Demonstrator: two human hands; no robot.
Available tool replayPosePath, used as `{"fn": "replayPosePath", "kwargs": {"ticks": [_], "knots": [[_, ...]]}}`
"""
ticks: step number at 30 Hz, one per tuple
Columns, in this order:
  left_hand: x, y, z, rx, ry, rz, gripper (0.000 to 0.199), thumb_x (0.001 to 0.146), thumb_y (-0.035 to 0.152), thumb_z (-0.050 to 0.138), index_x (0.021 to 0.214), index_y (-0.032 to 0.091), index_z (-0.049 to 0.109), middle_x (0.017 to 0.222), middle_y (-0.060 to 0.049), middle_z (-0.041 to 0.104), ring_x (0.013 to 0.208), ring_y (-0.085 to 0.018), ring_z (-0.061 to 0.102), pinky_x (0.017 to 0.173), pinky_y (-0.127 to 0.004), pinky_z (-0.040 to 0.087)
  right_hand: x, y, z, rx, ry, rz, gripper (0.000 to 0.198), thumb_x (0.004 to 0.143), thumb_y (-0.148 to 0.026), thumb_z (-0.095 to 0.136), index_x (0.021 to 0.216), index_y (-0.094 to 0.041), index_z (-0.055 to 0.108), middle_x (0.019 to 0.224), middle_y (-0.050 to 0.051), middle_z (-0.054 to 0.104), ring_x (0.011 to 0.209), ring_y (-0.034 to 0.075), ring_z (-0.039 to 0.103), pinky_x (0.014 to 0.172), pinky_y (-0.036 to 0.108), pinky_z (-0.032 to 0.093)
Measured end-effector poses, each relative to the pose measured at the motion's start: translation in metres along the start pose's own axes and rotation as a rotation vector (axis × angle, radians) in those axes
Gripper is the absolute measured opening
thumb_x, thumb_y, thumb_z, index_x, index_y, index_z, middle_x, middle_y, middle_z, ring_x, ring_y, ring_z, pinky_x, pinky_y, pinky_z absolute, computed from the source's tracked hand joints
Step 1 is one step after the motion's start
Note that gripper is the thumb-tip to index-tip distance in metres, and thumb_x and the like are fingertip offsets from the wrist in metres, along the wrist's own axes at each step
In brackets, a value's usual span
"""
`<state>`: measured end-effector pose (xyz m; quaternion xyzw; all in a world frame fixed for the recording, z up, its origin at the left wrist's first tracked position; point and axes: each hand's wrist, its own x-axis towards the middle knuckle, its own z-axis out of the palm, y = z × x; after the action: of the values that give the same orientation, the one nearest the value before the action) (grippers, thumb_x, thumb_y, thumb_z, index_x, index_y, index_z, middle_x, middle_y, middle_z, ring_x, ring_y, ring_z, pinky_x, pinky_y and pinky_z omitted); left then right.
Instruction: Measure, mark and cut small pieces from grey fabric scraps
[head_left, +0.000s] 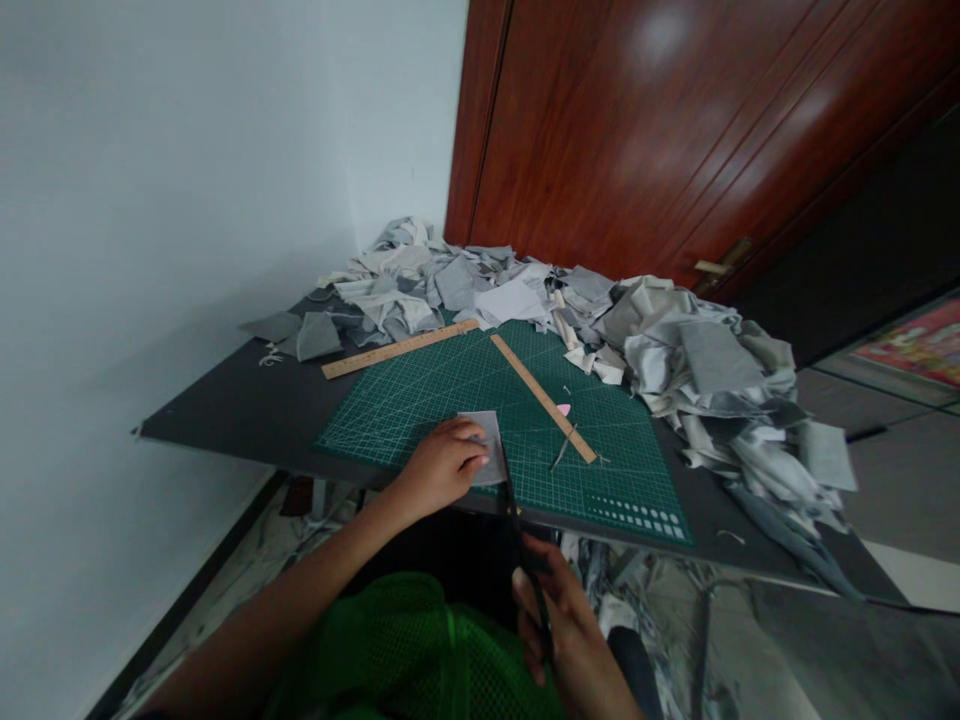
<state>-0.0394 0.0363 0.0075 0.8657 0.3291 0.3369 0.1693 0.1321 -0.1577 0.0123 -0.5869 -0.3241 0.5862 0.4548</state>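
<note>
A small grey piece of fabric (489, 470) lies near the front edge of the green cutting mat (420, 385). My left hand (448, 460) rests on it, palm down, its fingers pressing the cloth against the mat. In my right hand (551, 605) is a pair of black scissors (516, 520), the fingers wrapped round the handles below the table edge. Their blades point away from me and run along the fabric's right edge. Right of the blades, a wooden ruler (536, 390) lies aslant on the mat, with a thin grey scrap (564, 447) across it.
A second wooden ruler (397, 350) lies along the mat's far left edge. Heaped grey and white fabric pieces (442, 275) line the back of the dark table (247, 410), with another large heap (697, 360) at the right. A wooden door (600, 130) stands behind. Scraps litter the floor.
</note>
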Motion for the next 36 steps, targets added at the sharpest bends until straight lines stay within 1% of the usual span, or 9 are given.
{"fn": "replayPosePath", "kwargs": {"ticks": [4,10,14,19,23,31,33,35,36], "knots": [[0.0006,0.0009,-0.0001,0.005,0.002,-0.002,0.015,0.091,0.013,0.065,0.090,0.022,0.077,0.110,-0.005,0.073,0.113,-0.025,0.064,0.104,-0.045,0.050,-0.0004,0.0002,0.0009,-0.005,-0.002,0.005,0.074,0.085,-0.065,0.071,0.138,-0.022,0.045,0.062,-0.010,0.049,0.042,0.006,0.038,0.034,0.015,0.034],[0.0015,0.0011,-0.0006,0.008,-0.004,-0.008,0.013,0.092,0.015,0.065,0.102,0.021,0.070,0.110,-0.006,0.071,0.113,-0.025,0.063,0.105,-0.046,0.048,-0.0003,0.0001,0.0010,-0.023,-0.009,0.001,0.070,0.087,-0.064,0.069,0.138,-0.022,0.047,0.060,-0.010,0.050,0.040,0.006,0.038,0.035,0.015,0.034],[0.0023,0.0014,-0.0011,0.000,-0.016,0.011,0.008,0.094,0.016,0.062,0.095,0.021,0.068,0.102,-0.004,0.070,0.109,-0.024,0.063,0.103,-0.045,0.048,-0.0011,-0.0016,0.0022,-0.001,0.000,-0.003,0.071,0.085,-0.064,0.072,0.137,-0.022,0.047,0.063,-0.010,0.050,0.042,0.006,0.040,0.034,0.015,0.035],[0.0025,0.0013,-0.0011,-0.003,-0.011,0.011,0.009,0.094,0.016,0.061,0.095,0.022,0.069,0.103,-0.004,0.070,0.110,-0.024,0.063,0.104,-0.044,0.048,0.0007,0.0015,0.0007,-0.007,-0.022,-0.012,0.073,0.086,-0.065,0.071,0.139,-0.022,0.046,0.063,-0.009,0.052,0.040,0.005,0.038,0.034,0.016,0.034],[0.0023,0.0013,-0.0011,0.000,-0.023,0.011,0.009,0.095,0.017,0.061,0.095,0.022,0.069,0.103,-0.004,0.070,0.109,-0.024,0.063,0.104,-0.044,0.048,0.0017,0.0021,0.0002,-0.015,-0.037,-0.009,0.074,0.085,-0.067,0.070,0.138,-0.022,0.045,0.065,-0.009,0.051,0.041,0.006,0.039,0.033,0.016,0.035],[0.0006,-0.0012,0.0003,-0.005,-0.013,0.006,0.012,0.095,0.016,0.060,0.098,0.022,0.070,0.103,-0.005,0.070,0.111,-0.024,0.062,0.105,-0.044,0.049,-0.0011,-0.0011,0.0003,0.003,-0.027,-0.005,0.073,0.086,-0.064,0.071,0.138,-0.021,0.046,0.056,-0.011,0.049,0.039,0.006,0.037,0.035,0.015,0.035],[-0.0011,-0.0022,0.0013,0.012,-0.012,0.007,0.015,0.096,0.017,0.058,0.101,0.022,0.070,0.111,-0.006,0.069,0.114,-0.025,0.061,0.105,-0.045,0.049,0.0008,0.0002,-0.0005,-0.001,-0.037,-0.005,0.072,0.086,-0.064,0.070,0.138,-0.021,0.046,0.056,-0.011,0.049,0.039,0.006,0.038,0.035,0.016,0.036],[-0.0031,-0.0017,0.0025,0.059,0.014,-0.011,0.020,0.097,0.018,0.055,0.112,0.022,0.068,0.128,-0.008,0.063,0.124,-0.026,0.056,0.109,-0.047,0.047,0.0037,0.0013,-0.0011,0.032,-0.039,0.008,0.072,0.084,-0.065,0.072,0.135,-0.021,0.047,0.058,-0.011,0.049,0.038,0.006,0.038,0.033,0.016,0.036],[-0.0039,-0.0006,0.0031,0.096,0.026,-0.025,0.025,0.098,0.019,0.055,0.120,0.022,0.065,0.138,-0.010,0.058,0.132,-0.028,0.051,0.111,-0.049,0.045,0.0051,0.0016,-0.0015,0.058,-0.037,0.019,0.072,0.082,-0.065,0.074,0.133,-0.022,0.048,0.060,-0.011,0.050,0.038,0.006,0.038,0.032,0.016,0.035]]}}
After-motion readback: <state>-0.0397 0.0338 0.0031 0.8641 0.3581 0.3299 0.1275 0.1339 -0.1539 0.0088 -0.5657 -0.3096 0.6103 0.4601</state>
